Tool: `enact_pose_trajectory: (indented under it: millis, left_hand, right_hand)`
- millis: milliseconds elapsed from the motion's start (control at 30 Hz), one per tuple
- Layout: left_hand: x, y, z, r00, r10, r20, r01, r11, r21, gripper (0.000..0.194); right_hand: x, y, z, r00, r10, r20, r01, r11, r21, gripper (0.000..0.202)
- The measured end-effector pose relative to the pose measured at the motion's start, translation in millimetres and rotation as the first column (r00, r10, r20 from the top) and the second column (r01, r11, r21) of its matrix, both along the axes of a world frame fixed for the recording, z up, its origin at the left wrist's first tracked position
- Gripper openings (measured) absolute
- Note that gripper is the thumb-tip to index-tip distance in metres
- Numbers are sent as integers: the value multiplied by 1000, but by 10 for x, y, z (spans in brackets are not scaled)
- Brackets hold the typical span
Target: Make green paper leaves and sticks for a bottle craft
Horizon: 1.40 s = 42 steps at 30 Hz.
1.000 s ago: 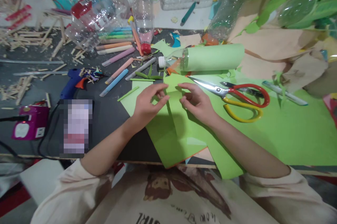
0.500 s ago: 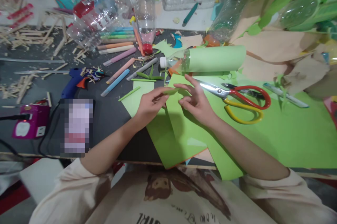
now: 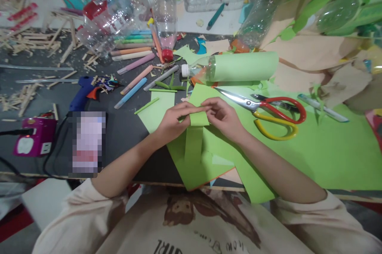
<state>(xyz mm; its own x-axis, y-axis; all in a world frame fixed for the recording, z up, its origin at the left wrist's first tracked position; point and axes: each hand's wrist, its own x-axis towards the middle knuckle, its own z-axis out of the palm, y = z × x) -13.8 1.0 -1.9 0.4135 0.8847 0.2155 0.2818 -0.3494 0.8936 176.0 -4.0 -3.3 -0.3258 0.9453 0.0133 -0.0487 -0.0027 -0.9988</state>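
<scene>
Between my two hands is a strip of green paper (image 3: 198,119), its upper end bent over and its lower part hanging down toward me. My left hand (image 3: 174,120) pinches the strip's left side with fingers stretched along the top edge. At its right end, the fingertips of my right hand (image 3: 223,120) close on the same edge. Under the hands lie larger sheets of green paper (image 3: 316,158). Just right of my right hand, scissors (image 3: 253,106) with one red and one yellow handle rest on the paper, blades pointing left.
A plastic bottle wrapped in pale green paper (image 3: 244,66) lies behind my hands. Felt-tip pens (image 3: 135,65), a blue glue gun (image 3: 80,94), a blurred phone (image 3: 88,142) and a purple box (image 3: 35,136) are to the left. Clear bottles (image 3: 164,11) and wooden sticks (image 3: 38,43) fill the back.
The green strip has turned, so its face and hanging end now show. My right hand's spread fingers have come together on the strip, nearer my left hand.
</scene>
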Motion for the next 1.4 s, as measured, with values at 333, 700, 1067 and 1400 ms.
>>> enact_pose_trajectory:
  millis: [333,700,1067,1400]
  left_hand:
    - [55,-43,55,992,126,27,-110,936,-334,33]
    - [22,-58,22,978,146,149,-121,980,-160,15]
    - [24,-40,60,999,-24,41,34,962,-272,32]
    - [4,-62,52,999,27,18,-22,974,-224,36]
  right_hand:
    - [-4,4,34,998,-54,-12,53,995,-88,30]
    - [17,10,104,997,-77,-29,69,976,-206,42]
    - [8,-7,118,992,-126,-13,121,969,-215,45]
    - [179,-14,325,940,-175,292,148,982,114,41]
